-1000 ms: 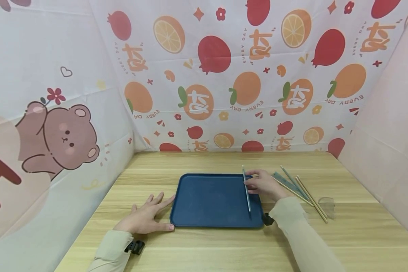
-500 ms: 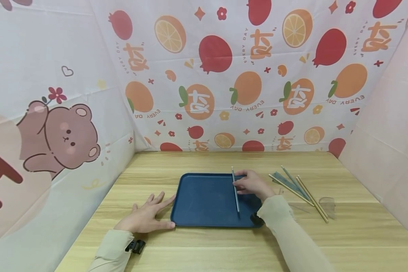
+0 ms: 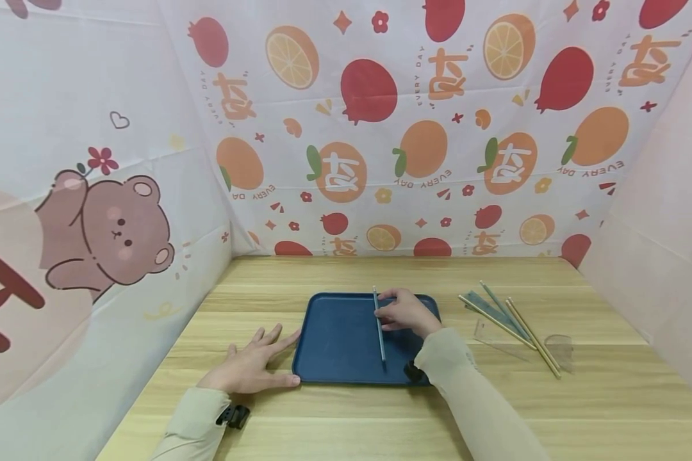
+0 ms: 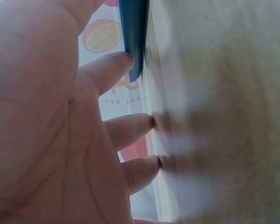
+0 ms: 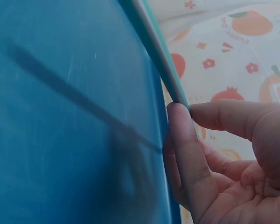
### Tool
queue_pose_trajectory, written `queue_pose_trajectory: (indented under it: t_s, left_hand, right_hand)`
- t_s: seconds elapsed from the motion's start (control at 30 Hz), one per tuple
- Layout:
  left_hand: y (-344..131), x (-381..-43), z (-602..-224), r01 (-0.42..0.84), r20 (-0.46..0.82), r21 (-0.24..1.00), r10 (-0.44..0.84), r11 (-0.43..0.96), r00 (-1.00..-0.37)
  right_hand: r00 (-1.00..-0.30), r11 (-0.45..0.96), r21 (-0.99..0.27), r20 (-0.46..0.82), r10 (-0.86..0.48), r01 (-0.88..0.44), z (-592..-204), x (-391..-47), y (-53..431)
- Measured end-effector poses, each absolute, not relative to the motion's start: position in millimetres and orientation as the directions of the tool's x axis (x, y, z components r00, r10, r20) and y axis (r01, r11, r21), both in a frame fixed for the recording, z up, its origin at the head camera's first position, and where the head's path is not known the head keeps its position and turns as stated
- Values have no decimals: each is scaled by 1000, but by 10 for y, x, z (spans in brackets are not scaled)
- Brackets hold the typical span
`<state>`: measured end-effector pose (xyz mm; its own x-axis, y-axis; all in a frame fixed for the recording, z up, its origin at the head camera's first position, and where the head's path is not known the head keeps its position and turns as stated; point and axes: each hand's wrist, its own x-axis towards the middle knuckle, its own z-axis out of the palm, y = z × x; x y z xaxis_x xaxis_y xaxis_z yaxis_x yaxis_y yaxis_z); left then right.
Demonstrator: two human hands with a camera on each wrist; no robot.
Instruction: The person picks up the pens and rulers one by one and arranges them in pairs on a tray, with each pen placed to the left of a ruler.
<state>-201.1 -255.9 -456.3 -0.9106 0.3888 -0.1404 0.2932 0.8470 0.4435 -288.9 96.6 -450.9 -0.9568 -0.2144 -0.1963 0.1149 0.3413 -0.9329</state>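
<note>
A dark blue tray (image 3: 340,339) lies on the wooden table. My right hand (image 3: 406,312) is over its right half and pinches a light blue pencil (image 3: 380,333) between thumb and fingers. In the right wrist view the pencil (image 5: 158,51) slants above the tray and casts a shadow on it. At the tray's left edge, my left hand (image 3: 248,366) rests with spread, straight fingers, the thumb at the near-left corner. The left wrist view shows a finger of this hand (image 4: 51,121) touching the tray's side (image 4: 137,42), other fingertips on the table.
Right of the tray lie two gold pencils (image 3: 533,336), another light blue pencil (image 3: 496,301) and a blue-green ruler (image 3: 484,306). A clear set square (image 3: 498,344) and a clear protractor (image 3: 559,349) are near them. Printed cloth (image 3: 380,160) hangs behind the table.
My right hand has carried the light blue pencil leftward over the tray, from its right edge toward the middle. The clear set square has come into view. My left hand stays at the tray's edge.
</note>
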Motion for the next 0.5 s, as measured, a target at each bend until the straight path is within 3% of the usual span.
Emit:
queue_pose_trajectory:
  t_s: [0.5]
  left_hand:
    - [-2557,-1993,-4559,303,-134,440,395,845,-909]
  right_hand:
    - [-943,366,-925,-206,-263,100,-4501,-2872,559]
